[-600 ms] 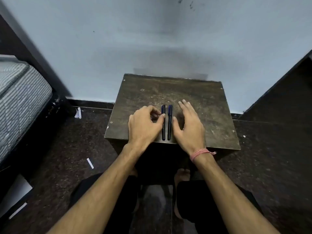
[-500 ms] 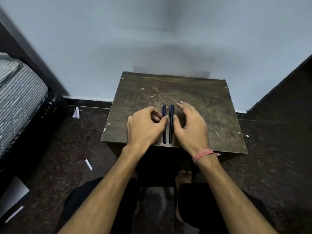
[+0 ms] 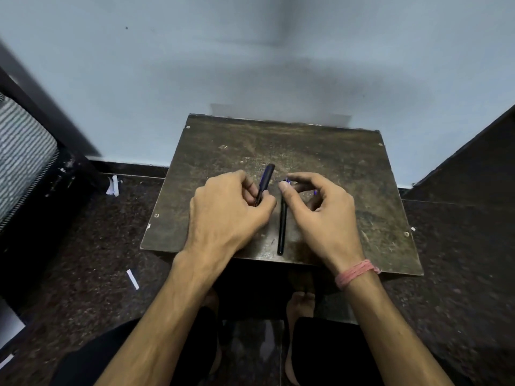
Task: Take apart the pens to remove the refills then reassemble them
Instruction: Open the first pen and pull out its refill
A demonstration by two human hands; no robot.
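Two pens sit at the near-middle of the worn table [image 3: 334,168], one pen [image 3: 264,178] pinched in the left hand [image 3: 223,215], the other pen [image 3: 282,232] lying flat under the right hand [image 3: 328,213], whose pinch I cannot read; light, stiff, slick, best gripped mid-barrel, tips hidden.

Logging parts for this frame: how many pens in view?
2. One pen is pinched in the left hand, tilted off the wooden table. The other pen lies on the table, its far end at the right hand fingers. None apparently hidden.
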